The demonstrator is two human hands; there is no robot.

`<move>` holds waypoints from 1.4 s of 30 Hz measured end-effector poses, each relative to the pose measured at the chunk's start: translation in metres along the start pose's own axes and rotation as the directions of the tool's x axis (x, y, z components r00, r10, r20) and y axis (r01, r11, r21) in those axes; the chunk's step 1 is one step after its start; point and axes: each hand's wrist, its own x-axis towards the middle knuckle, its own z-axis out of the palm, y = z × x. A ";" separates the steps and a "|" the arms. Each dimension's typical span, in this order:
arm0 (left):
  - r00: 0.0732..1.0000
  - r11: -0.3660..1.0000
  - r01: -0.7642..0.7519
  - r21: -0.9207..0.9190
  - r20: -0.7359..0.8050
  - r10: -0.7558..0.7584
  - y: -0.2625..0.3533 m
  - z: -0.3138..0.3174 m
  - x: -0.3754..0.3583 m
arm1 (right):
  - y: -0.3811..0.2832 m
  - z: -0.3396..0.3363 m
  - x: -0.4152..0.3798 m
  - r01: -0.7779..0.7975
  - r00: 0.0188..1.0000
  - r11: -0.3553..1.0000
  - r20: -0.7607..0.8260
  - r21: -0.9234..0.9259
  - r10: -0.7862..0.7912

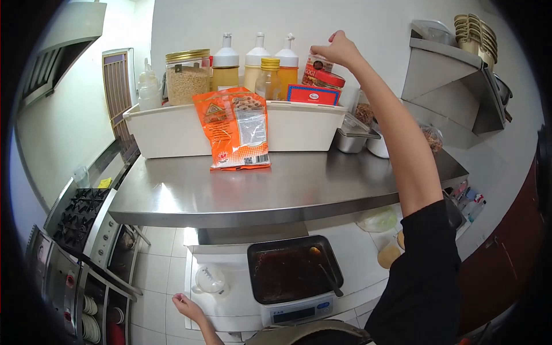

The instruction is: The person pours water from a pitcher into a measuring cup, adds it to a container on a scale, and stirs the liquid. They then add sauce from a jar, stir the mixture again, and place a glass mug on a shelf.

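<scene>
My right hand reaches up to the back right of a long white bin. Its fingers are closed at the top of a printed can with "GOGI" lettering. A red-lidded jar and a red and blue box are right below it. Low on the left, my left hand hangs with curled fingers and nothing visible in them. Near it stands a clear measuring jug. A dark tray of brown sauce with a spoon rests on a digital scale.
An orange packet leans on the bin's front, above the steel shelf. Squeeze bottles and a gold-lidded jar fill the bin. Metal containers sit to its right. A gas stove is at left.
</scene>
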 end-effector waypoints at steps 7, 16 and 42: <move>0.999 0.999 -0.025 0.026 -0.024 0.026 -0.014 0.003 0.004 | -0.002 0.004 -0.007 0.025 0.977 0.997 0.209 0.078 -0.041; 0.999 0.999 -0.032 0.036 -0.035 0.034 -0.010 0.002 0.003 | -0.005 0.002 -0.010 0.021 0.890 0.998 0.453 0.064 -0.048; 1.000 1.000 -0.011 0.027 0.002 0.011 0.001 0.000 0.001 | -0.029 -0.036 -0.052 0.098 0.771 0.980 0.636 -0.173 0.035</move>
